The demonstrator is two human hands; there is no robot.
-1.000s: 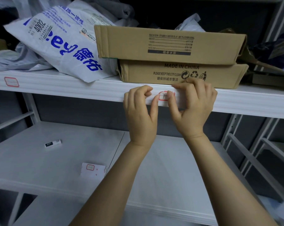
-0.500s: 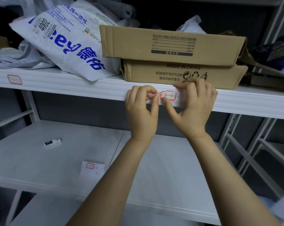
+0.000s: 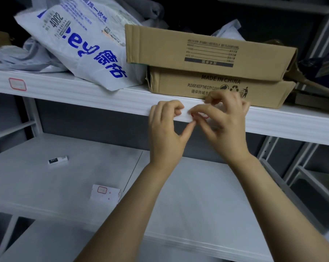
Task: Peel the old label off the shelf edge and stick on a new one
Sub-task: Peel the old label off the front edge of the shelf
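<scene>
So both hands are up at the white shelf edge (image 3: 103, 100). The left hand (image 3: 165, 129) has its fingers (image 3: 176, 108) curled in together, tips on the edge and thumb poking out to the right, with nothing in it that I can see. The right hand (image 3: 226, 125) is smeared with blur. Its fingers are bent over the top of the edge and the thumb lies across the red-bordered label (image 3: 201, 115), which only peeks out from under it. I honestly can't tell if it's pinching the label or just lying on it.

Right behind the fingers, two flat cardboard boxes (image 3: 207, 52) sit stacked on that shelf. Up and left of the fingers a white plastic bag (image 3: 80, 44) with blue print flops over the edge. Way off to the left, a second label (image 3: 17, 84) is stuck on the same edge.

Below the fingers is a pale grey lower shelf (image 3: 46, 186) carrying a label sheet (image 3: 106, 193) and, further left, a small white and black thing (image 3: 57, 160). There's a dark back panel behind and grey uprights (image 3: 269, 148) down to the right.
</scene>
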